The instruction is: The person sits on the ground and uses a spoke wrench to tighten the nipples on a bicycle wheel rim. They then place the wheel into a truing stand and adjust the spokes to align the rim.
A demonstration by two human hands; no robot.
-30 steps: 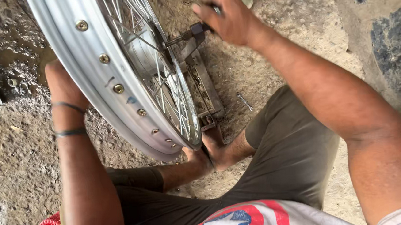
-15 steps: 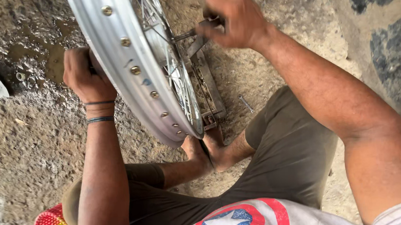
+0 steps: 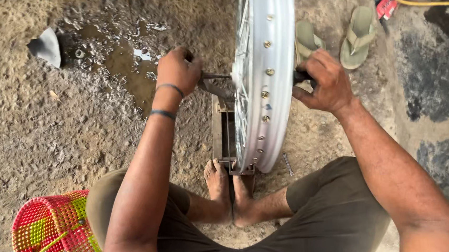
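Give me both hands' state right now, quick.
Left hand: closed on the axle end left of the wheel rim.
Right hand: closed on the axle's right end.

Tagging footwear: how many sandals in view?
2: both green, on the ground right of the rim. One is partly hidden behind it, the other lies clear beside it.

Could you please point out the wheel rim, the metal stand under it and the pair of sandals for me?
Wheel rim (image 3: 270, 80), head view, on the rim's outer silver band.
Metal stand (image 3: 219, 126), head view, on its left rail.
Sandals (image 3: 358, 36), head view, on the right sandal's strap.
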